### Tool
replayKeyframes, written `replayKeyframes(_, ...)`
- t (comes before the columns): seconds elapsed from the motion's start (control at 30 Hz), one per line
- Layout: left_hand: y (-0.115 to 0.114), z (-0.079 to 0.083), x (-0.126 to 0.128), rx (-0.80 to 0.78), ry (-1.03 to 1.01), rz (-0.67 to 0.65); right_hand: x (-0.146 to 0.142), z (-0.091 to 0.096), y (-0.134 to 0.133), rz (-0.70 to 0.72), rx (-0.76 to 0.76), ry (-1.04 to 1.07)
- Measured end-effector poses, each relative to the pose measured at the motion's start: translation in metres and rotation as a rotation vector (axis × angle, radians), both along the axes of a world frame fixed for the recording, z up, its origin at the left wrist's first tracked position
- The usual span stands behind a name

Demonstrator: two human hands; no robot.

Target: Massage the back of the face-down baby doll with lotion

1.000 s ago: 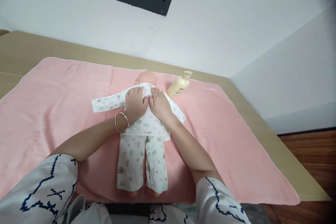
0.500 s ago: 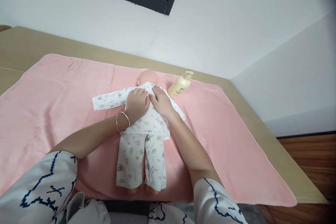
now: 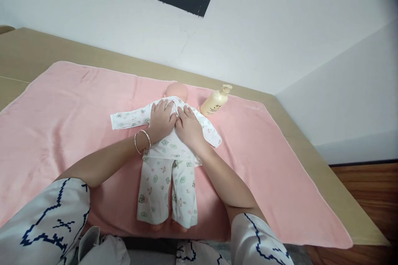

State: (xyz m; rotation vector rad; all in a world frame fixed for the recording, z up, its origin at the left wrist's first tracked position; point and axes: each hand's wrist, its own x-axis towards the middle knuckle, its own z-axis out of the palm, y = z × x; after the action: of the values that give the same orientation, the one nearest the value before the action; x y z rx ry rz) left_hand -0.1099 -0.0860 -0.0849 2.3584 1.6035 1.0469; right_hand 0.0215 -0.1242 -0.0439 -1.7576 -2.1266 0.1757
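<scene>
A baby doll in white printed pyjamas lies face down on a pink towel, its bald head pointing away from me. My left hand, with a bangle on its wrist, rests flat on the doll's upper back, fingers stretched out. My right hand lies flat beside it on the back, thumbs touching. Neither hand holds anything.
A cream pump bottle stands on the towel just right of the doll's head. The towel covers a tan table set against a white wall. Wooden floor shows to the right, beyond the table's edge.
Both hands have shifted slightly on the doll's back, the right one sliding a little down and inward. The doll stays in place.
</scene>
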Motion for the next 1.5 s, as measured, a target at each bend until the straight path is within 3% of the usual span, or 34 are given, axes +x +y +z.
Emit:
replayKeyframes(0.2,0.0,0.0,0.001,0.002,-0.018,0.008,0.016,-0.007,0.022,0.036,0.013,0.089)
replayKeyframes(0.43,0.001,-0.003,0.0,0.03,-0.042,0.005,0.018,-0.016,0.025,0.022,0.08,0.071)
replayKeyframes(0.67,-0.009,0.003,0.001,0.134,-0.007,-0.026,0.038,-0.014,0.038,0.22,0.043,-0.018)
replayKeyframes(0.9,-0.008,0.002,0.001,0.091,-0.063,0.055,0.002,-0.005,0.005,-0.018,0.105,-0.041)
replayKeyframes(1.07,-0.004,-0.003,0.001,0.094,-0.066,0.028,-0.007,-0.002,-0.007,-0.052,0.117,-0.046)
replayKeyframes(1.2,-0.005,-0.002,0.0,0.151,-0.07,-0.026,0.006,-0.003,0.008,-0.025,0.092,0.003)
replayKeyframes(1.37,-0.008,-0.001,-0.001,0.218,-0.056,-0.033,0.027,-0.009,0.035,0.128,0.079,0.079)
replayKeyframes(1.5,-0.009,-0.001,0.0,0.223,-0.075,-0.003,0.025,-0.006,0.034,0.128,0.103,0.043)
